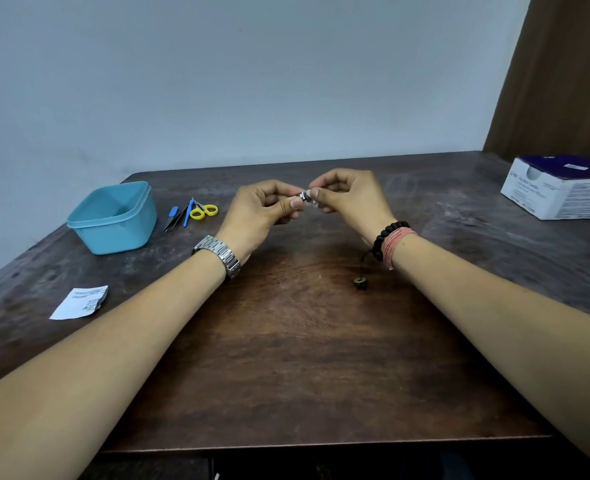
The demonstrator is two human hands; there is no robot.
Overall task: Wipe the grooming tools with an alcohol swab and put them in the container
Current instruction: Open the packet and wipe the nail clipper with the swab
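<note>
Above the table (pixel 304 341), the left hand (pixel 262 213) pinches a small metal tool (pixel 302 196); the right hand (pixel 349 199) pinches a swab (pixel 310 195) on it. The container (pixel 113 220) looks empty; scissors (pixel 203 211) and tweezers (pixel 174 221) wait beside it.

small metal tool (pixel 302 196) mostly hidden by fingers, box (pixel 563 188) cut off right

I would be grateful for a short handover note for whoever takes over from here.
Left hand pinches a small metal tool; right hand pinches the white swab against it, above the table.
The blue container looks empty.
Yellow scissors, tweezers and blue tools lie beside it.
Torn wrapper lies at the left, swab box at the far right.
Done: swab opened.
Left: finish wiping, store every tool.
</note>
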